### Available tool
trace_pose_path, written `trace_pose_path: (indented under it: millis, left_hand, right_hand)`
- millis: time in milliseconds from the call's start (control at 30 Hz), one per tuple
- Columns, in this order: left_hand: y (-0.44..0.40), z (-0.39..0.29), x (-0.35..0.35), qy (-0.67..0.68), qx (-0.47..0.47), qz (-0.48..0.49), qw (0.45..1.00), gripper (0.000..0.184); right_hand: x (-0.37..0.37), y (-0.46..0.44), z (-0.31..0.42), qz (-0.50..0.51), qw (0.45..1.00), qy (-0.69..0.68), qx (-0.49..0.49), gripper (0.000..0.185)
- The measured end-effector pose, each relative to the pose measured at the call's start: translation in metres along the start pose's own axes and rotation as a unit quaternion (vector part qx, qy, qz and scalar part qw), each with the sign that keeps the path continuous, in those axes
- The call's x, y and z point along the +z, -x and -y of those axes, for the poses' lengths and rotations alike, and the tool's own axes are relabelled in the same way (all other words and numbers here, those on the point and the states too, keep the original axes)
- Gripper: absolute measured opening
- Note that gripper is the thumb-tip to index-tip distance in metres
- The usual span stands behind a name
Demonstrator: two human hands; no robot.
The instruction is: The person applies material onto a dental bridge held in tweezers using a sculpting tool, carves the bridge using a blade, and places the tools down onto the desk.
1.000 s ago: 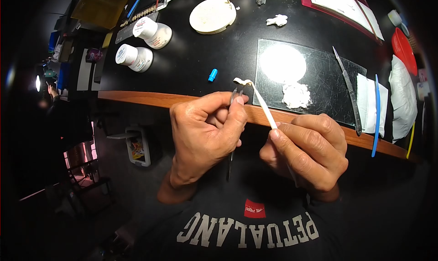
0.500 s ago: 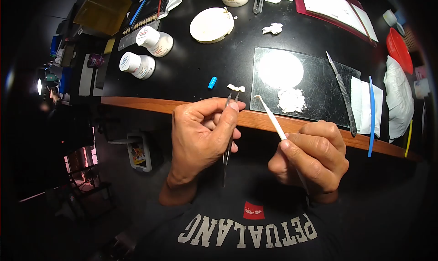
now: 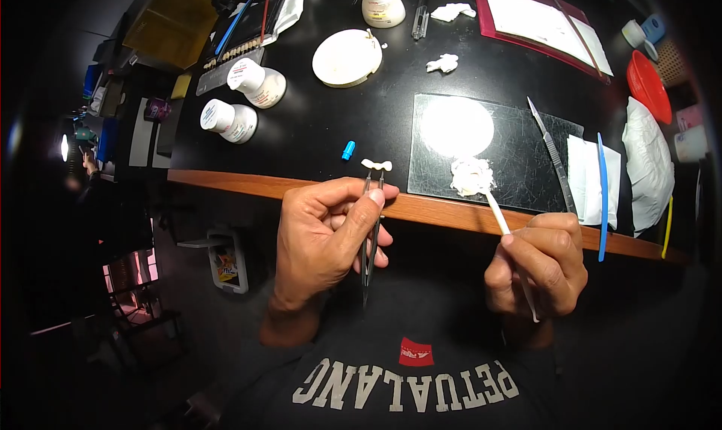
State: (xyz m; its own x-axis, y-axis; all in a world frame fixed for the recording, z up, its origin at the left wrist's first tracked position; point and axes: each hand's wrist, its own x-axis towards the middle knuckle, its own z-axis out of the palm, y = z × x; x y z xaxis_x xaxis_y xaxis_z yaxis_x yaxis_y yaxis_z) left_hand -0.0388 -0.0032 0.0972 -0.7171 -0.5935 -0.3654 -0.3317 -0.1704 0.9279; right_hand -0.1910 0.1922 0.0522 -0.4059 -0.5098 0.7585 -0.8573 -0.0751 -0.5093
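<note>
My left hand [image 3: 320,238] is closed around slim metal tweezers [image 3: 367,257]. At their tips sits a small white dental bridge [image 3: 376,165], just past the table edge's wooden trim. My right hand [image 3: 543,261] pinches a white dental modelling tool [image 3: 499,216], whose far tip touches the white paste [image 3: 471,177]. That paste lies spread near the front of a scratched glass slab [image 3: 526,140]. A small blue cap [image 3: 348,150] rests on the black table left of the bridge.
Two white-capped bottles [image 3: 229,122] stand at left, near a round white dish [image 3: 347,58]. Right of the slab lie a scalpel [image 3: 551,148], a folded white tissue [image 3: 590,167] and a blue stick [image 3: 603,197]. A red bowl [image 3: 648,88] and a dark-pink tray [image 3: 489,13] are farther back.
My right hand has moved right and slightly down, and the tool's tip now meets the paste. The tweezers with the bridge shifted slightly left and down; the view tilted a little.
</note>
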Motion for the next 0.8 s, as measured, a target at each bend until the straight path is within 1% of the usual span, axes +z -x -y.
trace_pose_path:
  millis: [133, 233, 433, 600, 733, 800]
  left_hand:
    - [0.002, 0.002, 0.002, -0.034, 0.038, -0.024, 0.998, 0.027]
    - [0.003, 0.005, 0.004, -0.034, 0.056, -0.034, 0.997, 0.026]
    - [0.003, 0.017, 0.01, -0.044, 0.137, -0.067, 0.987, 0.02]
    - [0.003, 0.017, 0.013, -0.087, 0.146, -0.077, 0.982, 0.019]
    - [0.001, 0.019, 0.013, -0.103, 0.141, -0.07, 0.982, 0.018]
    - [0.0, 0.016, 0.013, -0.106, 0.137, -0.068, 0.983, 0.018]
  right_hand:
    - [0.0, 0.001, 0.0, -0.003, 1.0, -0.005, 0.001, 0.034]
    - [0.0, 0.002, 0.0, -0.005, 1.0, -0.008, 0.0, 0.032]
    - [-0.001, 0.0, 0.001, 0.003, 1.0, -0.007, -0.001, 0.03]
    - [0.001, -0.003, 0.004, 0.009, 0.999, -0.037, -0.001, 0.026]
    - [0.015, -0.011, 0.005, 0.009, 0.997, -0.062, -0.04, 0.022]
    - [0.022, -0.014, 0.005, 0.009, 0.997, -0.062, -0.052, 0.024]
